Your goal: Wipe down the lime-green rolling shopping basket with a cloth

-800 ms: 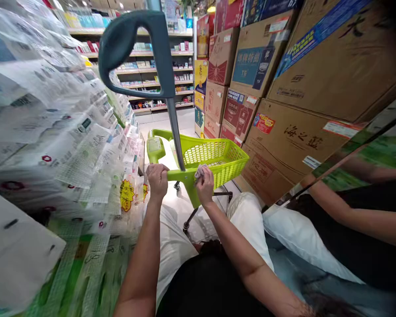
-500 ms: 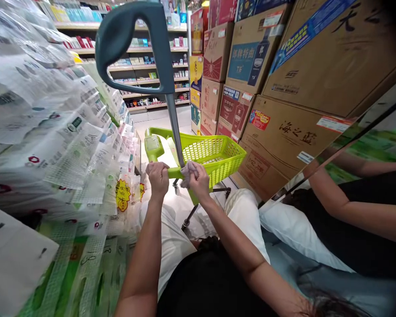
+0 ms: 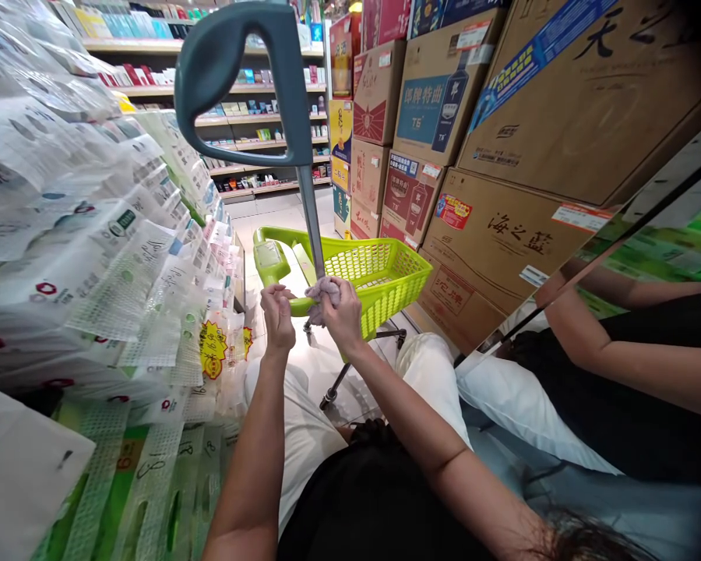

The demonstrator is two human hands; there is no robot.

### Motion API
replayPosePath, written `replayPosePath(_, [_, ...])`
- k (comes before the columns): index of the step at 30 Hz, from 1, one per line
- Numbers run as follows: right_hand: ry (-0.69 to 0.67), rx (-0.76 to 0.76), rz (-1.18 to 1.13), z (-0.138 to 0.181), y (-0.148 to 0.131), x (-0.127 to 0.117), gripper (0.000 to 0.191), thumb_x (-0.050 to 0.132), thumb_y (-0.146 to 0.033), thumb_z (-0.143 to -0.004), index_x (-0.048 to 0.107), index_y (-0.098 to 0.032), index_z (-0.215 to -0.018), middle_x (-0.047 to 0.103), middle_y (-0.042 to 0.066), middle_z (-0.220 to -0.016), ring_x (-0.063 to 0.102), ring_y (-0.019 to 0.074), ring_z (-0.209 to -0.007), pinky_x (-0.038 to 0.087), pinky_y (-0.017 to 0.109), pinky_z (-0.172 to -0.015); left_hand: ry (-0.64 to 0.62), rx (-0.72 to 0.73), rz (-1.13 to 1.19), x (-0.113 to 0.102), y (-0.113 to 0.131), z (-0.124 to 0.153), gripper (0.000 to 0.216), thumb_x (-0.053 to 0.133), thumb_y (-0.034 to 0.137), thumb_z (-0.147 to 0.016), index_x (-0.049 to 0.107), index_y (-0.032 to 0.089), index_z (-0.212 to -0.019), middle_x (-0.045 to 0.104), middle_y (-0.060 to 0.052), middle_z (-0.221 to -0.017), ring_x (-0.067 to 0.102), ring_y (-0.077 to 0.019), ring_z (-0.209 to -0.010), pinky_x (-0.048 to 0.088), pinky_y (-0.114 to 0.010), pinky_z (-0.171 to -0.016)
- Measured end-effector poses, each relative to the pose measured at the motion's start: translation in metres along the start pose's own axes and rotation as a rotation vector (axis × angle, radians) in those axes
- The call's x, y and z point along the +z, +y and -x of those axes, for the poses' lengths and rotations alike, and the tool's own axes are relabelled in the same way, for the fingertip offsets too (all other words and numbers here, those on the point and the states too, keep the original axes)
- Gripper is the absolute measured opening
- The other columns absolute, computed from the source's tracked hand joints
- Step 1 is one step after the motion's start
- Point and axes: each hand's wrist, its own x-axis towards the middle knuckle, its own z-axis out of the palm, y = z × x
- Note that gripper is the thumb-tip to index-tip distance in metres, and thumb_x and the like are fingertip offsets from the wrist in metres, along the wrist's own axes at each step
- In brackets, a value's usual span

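Observation:
A lime-green shopping cart basket (image 3: 394,273) with slotted walls stands in front of me, and a grey handle (image 3: 304,117) rises above it on a metal post. My left hand (image 3: 278,318) has its fingers curled round the near green rim. Just to its right, my right hand (image 3: 343,318) grips a crumpled greyish-purple cloth (image 3: 321,294). That cloth is bunched against the green rim near the foot of the post and hides part of it. Black wheeled legs (image 3: 334,389) show beneath the basket.
Plastic-wrapped packs (image 3: 146,265) are piled closely on the left. Stacked cardboard cartons (image 3: 502,226) line the right side, with a mirror (image 3: 636,273) nearer me. Shelves of small boxed goods (image 3: 257,144) stand at the back, beyond a strip of pale floor.
My right hand and the cloth have shifted slightly left along the rim, closer to my left hand. The left hand has turned a little, its fingers still round the rim.

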Motion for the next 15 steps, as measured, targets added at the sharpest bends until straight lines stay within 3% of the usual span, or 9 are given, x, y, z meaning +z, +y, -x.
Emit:
replayPosePath(3, [0.044, -0.088, 0.014, -0.026, -0.020, -0.002, 0.026, 0.059, -0.028, -0.096, 0.062, -0.022, -0.121, 0.052, 0.011, -0.126, 0.056, 0.0228, -0.121, 0.049, 0.039, -0.108, -0.016, -0.012, -0.013, 0.000, 0.001, 0.000, 0.039, 0.038, 0.060, -0.102, 0.050, 0.024, -0.113, 0.062, -0.006, -0.092, 0.061, -0.0256, -0.100, 0.045, -0.045, -0.097])
replayPosePath(6, [0.000, -0.118, 0.017, -0.045, -0.031, -0.004, 0.026, 0.060, -0.032, -0.097, 0.060, -0.025, -0.122, 0.052, 0.008, -0.123, 0.057, 0.0229, -0.118, 0.051, 0.039, -0.104, -0.019, -0.025, -0.017, 0.000, 0.000, 0.000, 0.039, 0.037, 0.060, -0.102, 0.050, 0.024, -0.113, 0.063, -0.006, -0.092, 0.061, -0.0256, -0.099, 0.045, -0.045, -0.098])
replayPosePath(12, [-0.078, 0.116, 0.002, -0.011, -0.008, -0.004, 0.024, 0.065, -0.039, -0.090, 0.057, -0.023, -0.106, 0.067, 0.003, -0.100, 0.064, 0.0217, -0.095, 0.052, 0.035, -0.088, 0.016, -0.016, -0.057, 0.000, 0.002, 0.000, 0.035, 0.040, 0.057, -0.102, 0.052, 0.025, -0.110, 0.063, -0.007, -0.092, 0.060, -0.0264, -0.100, 0.043, -0.046, -0.099])
replayPosePath(15, [-0.062, 0.161, -0.043, -0.022, -0.016, -0.004, 0.032, 0.067, -0.046, -0.089, 0.055, -0.024, -0.108, 0.069, 0.001, -0.096, 0.066, 0.0204, -0.086, 0.052, 0.032, -0.080, 0.023, -0.014, -0.082, 0.000, 0.003, 0.001, 0.033, 0.041, 0.055, -0.102, 0.053, 0.024, -0.108, 0.063, -0.007, -0.094, 0.059, -0.0263, -0.100, 0.042, -0.045, -0.099])
